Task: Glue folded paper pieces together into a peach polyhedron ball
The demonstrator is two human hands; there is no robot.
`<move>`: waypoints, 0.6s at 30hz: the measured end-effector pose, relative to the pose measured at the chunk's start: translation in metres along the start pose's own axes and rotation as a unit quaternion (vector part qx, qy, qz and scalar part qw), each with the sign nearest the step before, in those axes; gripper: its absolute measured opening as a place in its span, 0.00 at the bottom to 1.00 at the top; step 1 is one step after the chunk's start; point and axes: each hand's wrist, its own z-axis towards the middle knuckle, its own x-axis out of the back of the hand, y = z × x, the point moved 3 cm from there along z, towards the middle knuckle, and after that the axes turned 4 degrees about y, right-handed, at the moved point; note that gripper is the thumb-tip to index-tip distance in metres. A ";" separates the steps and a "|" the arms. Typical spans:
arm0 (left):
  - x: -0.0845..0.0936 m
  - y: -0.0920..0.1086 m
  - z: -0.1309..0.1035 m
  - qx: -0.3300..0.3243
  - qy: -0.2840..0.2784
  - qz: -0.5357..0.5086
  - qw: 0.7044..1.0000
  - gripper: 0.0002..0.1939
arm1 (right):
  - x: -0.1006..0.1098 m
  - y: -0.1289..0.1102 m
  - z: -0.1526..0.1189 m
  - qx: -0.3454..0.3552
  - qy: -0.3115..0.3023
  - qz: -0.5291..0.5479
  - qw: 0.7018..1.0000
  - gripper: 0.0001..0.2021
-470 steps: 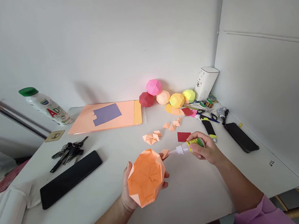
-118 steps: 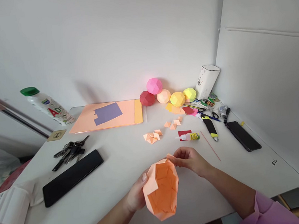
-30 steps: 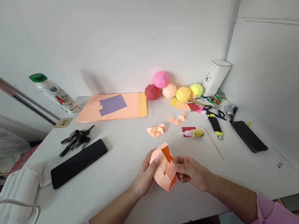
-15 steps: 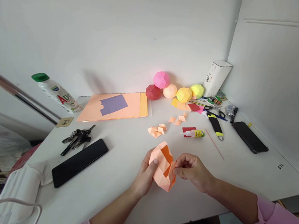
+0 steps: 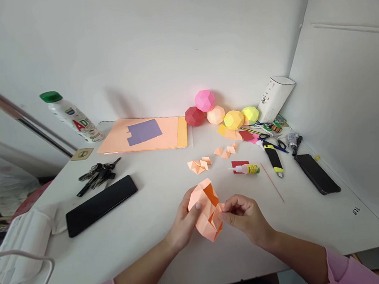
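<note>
An open, faceted peach paper ball (image 5: 202,207) is held above the table's near part. My left hand (image 5: 185,221) grips it from the left, thumb on the outer facets and fingers hidden behind. My right hand (image 5: 243,216) pinches a small peach paper piece (image 5: 218,213) at the ball's right edge, beside the opening. Whether that piece is joined to the ball I cannot tell. Beyond the ball lie several folded peach paper pieces (image 5: 198,165), with more small peach pieces (image 5: 225,154) to their right. A small glue bottle (image 5: 248,169) rests on a red paper scrap (image 5: 239,164).
Finished paper balls (image 5: 234,120) line the wall. A utility knife (image 5: 273,159), scissors (image 5: 281,144) and a black case (image 5: 317,174) lie right; a thin red stick (image 5: 272,182) lies nearer. Left are a phone (image 5: 101,205), keys (image 5: 99,176), a bottle (image 5: 72,117) and paper sheets (image 5: 113,140).
The small peach piece in my right fingers has tilted slightly at the ball's right edge. Both hands keep their grips and have barely moved.
</note>
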 end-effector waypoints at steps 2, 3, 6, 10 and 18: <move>0.000 0.000 0.000 0.002 0.002 -0.001 1.000 0.27 | 0.000 0.000 -0.001 0.003 0.000 -0.007 1.000 0.12; -0.001 0.000 0.000 0.003 0.004 -0.002 1.000 0.27 | 0.000 0.000 -0.001 0.005 0.000 -0.011 1.000 0.12; -0.001 0.000 0.000 0.001 0.006 -0.007 1.000 0.26 | 0.001 0.000 -0.001 0.011 0.003 -0.020 1.000 0.12; -0.001 0.000 0.000 -0.003 0.001 -0.004 1.000 0.26 | 0.000 0.000 -0.001 0.011 0.000 -0.019 1.000 0.11; 0.000 -0.001 0.000 -0.001 -0.006 0.011 1.000 0.25 | 0.000 -0.001 -0.001 0.027 -0.004 -0.017 0.999 0.10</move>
